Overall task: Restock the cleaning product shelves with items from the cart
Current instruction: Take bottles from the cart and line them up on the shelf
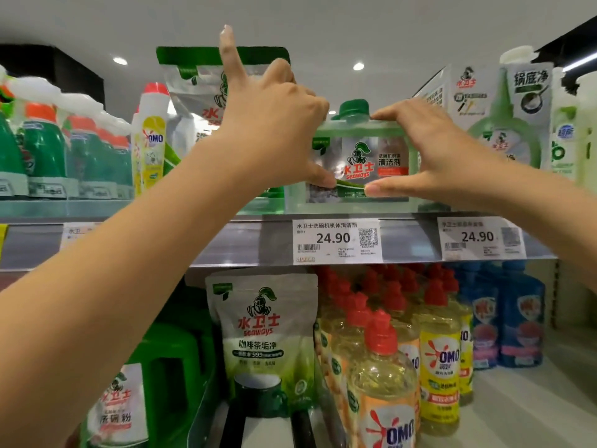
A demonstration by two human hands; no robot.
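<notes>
Two hands on one bottle (pixel 358 163): how do they hold it?

Left hand (pixel 274 124) grips the upper left corner, thumb pressed low on the label, index finger sticking straight up. Right hand (pixel 442 156) clamps the other end, fingers over the top edge, thumb lying along the lower front.

What is the bottle like?

Boxy, pale green see-through plastic, with a darker green screw cap (pixel 353 108) and a glossy label. It sits upright at the front of the top shelf (pixel 242 240), right above a white 24.90 tag (pixel 336 240).

Any room around it?

Tight. A crinkly foil pouch (pixel 190 82) stands just behind the left hand. To the right there is a tilted carton (pixel 433 92), but the right hand hides the gap there. Further left, a slim white OMO bottle (pixel 151 137) with a red cap, then a row of green sprayers (pixel 45 150) with white triggers.

And the shelf itself?

Grey metal with a flat tag rail along its front edge. Below stand another pouch (pixel 265 334), clear yellow bottles (pixel 439 350) with red caps, blue bottles (pixel 517 318) and a green jug (pixel 168 367).

Overhead?

Plain white ceiling (pixel 387 27) with round recessed lights.
</notes>
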